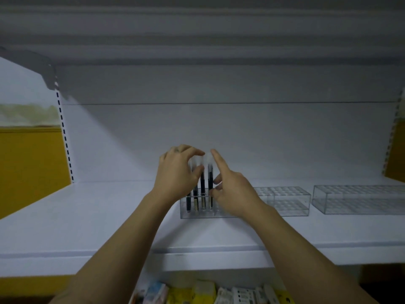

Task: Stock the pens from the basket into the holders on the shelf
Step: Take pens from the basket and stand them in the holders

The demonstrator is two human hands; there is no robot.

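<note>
Clear acrylic holder (184, 214) stands on the white shelf (87, 216) with four dark pens (202, 185) upright in its front row. The left hand (175, 172) curls round the caps of the left pens. The right hand (232, 189) lays a straight forefinger at the top of the rightmost pen, its other fingers loosely bent. By my reading the pens are being seated — best pressed straight down, one at a time, the left steadying the neighbours so none tilts. Two spare holders (285, 200) sit to the right, bare of pens. Caps are blurred, the holder's right half lies behind the wrist, and the basket is out of view — only packets (197, 292) show below.
</note>
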